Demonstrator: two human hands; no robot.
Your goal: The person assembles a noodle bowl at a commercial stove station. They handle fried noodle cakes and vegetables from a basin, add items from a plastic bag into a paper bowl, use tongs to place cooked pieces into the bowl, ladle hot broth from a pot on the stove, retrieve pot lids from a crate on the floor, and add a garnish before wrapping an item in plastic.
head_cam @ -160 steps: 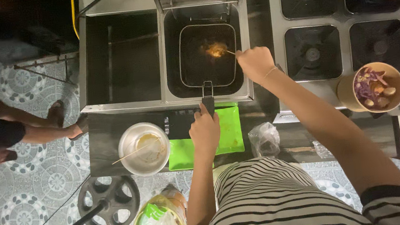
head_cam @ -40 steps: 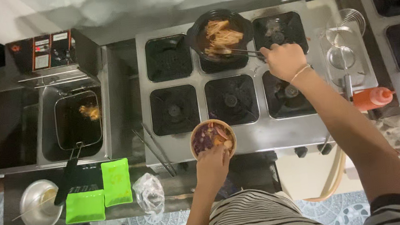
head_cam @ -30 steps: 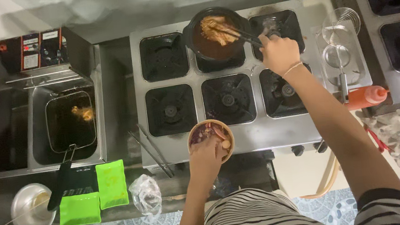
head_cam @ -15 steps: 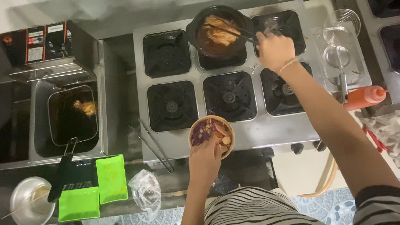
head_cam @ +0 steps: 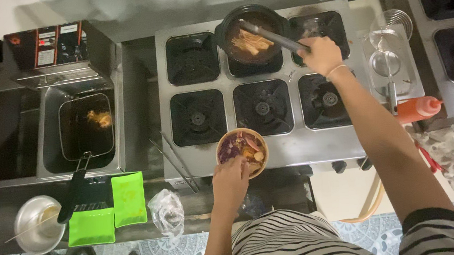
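My right hand grips metal tongs that reach into a black pot of noodles in broth on the back middle burner of the steel stove. My left hand holds the near rim of a paper bowl filled with purple cabbage and other toppings, standing on the stove's front edge.
A second pair of tongs lies left of the bowl. A deep fryer with a basket and a frying piece stands on the left. Green trays, a steel bowl, a knotted plastic bag, wire strainers and an orange squeeze bottle lie around.
I turned from the fryer to the stove. Over the last second my right hand has kept the tongs working in the pot while my left hand stays on the bowl.
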